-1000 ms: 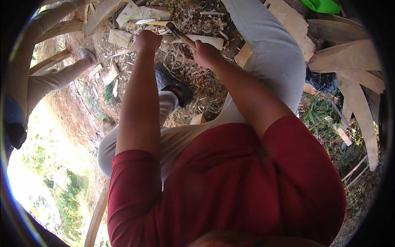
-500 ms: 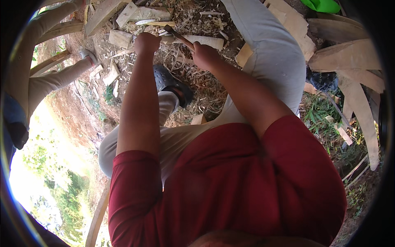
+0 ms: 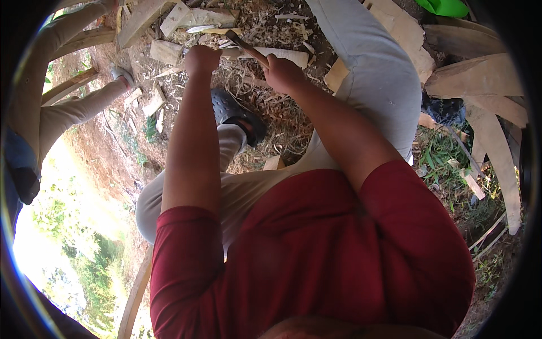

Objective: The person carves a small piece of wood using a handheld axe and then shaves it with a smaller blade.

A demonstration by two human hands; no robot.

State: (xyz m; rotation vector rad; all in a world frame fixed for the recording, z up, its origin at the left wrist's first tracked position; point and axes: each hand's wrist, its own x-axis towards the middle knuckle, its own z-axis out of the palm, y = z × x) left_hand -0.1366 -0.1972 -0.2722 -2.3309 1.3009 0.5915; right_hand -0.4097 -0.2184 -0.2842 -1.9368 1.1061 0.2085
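My right hand [image 3: 283, 74] is wrapped round the wooden handle of a hammer-like tool [image 3: 248, 50]. Its small dark head points up and left, close above a pale wooden piece [image 3: 285, 57] lying on the chips. To the left, my left hand [image 3: 201, 60] is closed in a fist, its back toward me. Whatever it grips is hidden by the fingers. Just beyond that fist lies a thin yellowish strip of wood [image 3: 222, 31], and beside it a short wood block [image 3: 166, 52].
Wood shavings cover the ground round my clog [image 3: 240, 116]. Curved planks [image 3: 474, 76] are stacked at the right, near a dark plastic bag [image 3: 444, 111] and a green object [image 3: 443, 7]. Another person's leg [image 3: 84, 113] reaches in from the left, by leaning timbers [image 3: 138, 25].
The tool's head has shifted very slightly away from me. Both hands stay in almost the same place, still closed.
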